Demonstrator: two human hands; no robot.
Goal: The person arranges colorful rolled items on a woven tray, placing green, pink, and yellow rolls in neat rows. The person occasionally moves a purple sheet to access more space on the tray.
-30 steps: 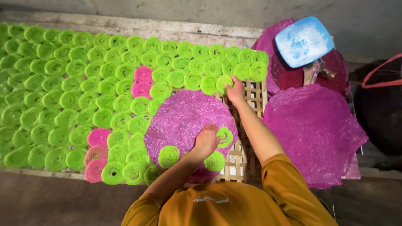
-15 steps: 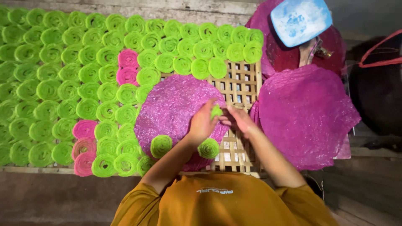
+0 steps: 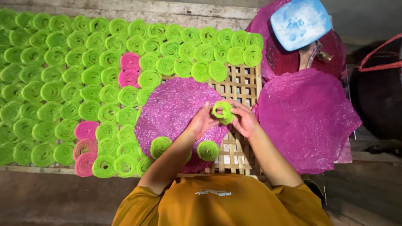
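gently, both the left hand (image 3: 202, 122) and right hand (image 3: 244, 120) pinch one green coil (image 3: 222, 112), seemingly soft; light fingertip pressure keeps its spiral intact above the bamboo rack (image 3: 241, 85).

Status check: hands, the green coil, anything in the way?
Both hands, left and right, pinch one green coil above the round magenta sheet. Two loose coils near the wrists. Nothing blocking.

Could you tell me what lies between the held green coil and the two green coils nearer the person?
In the head view, only purple sheet lies between the held coil and the two coils.
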